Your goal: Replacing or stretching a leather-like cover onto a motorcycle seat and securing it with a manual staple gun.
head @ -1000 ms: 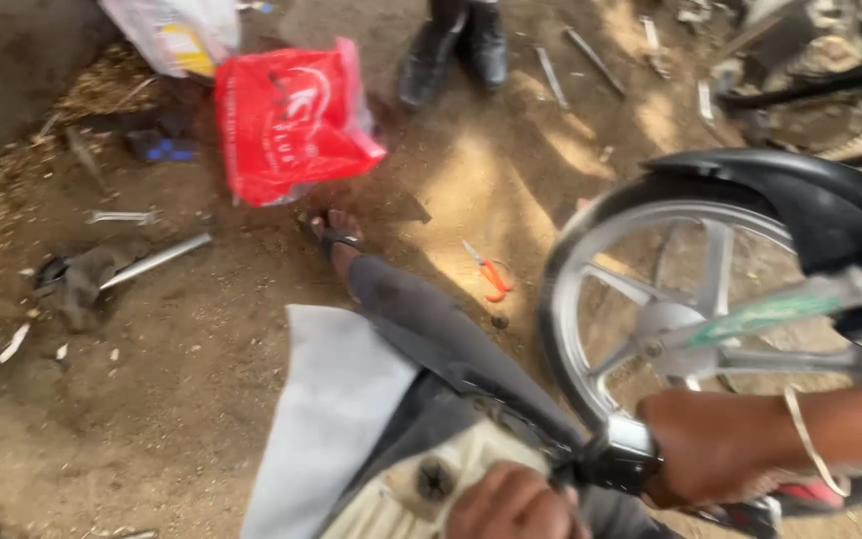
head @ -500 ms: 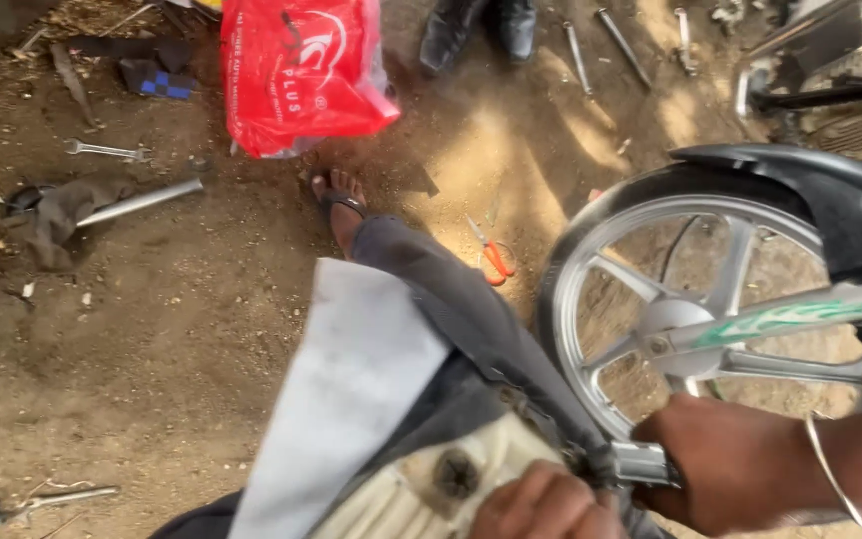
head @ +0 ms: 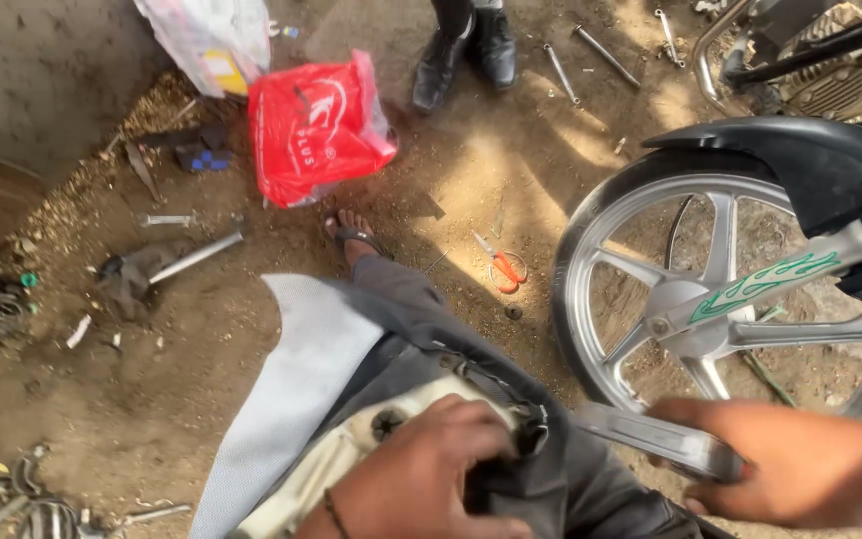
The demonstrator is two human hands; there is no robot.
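Two hands work nearest: the left hand (head: 431, 469) fingers curl down onto a cream seat base (head: 351, 449), the right hand (head: 800, 464) fingers clasp a flat metal tool (head: 655, 439). Beyond, dirt ground (head: 202, 329), alloy wheel (head: 720, 299), orange scissors (head: 501, 265), red bag (head: 316, 125).

outdoor repair yard: dirt ground (head: 102, 399), motorcycle wheel (head: 720, 299), scattered bolts (head: 561, 72).
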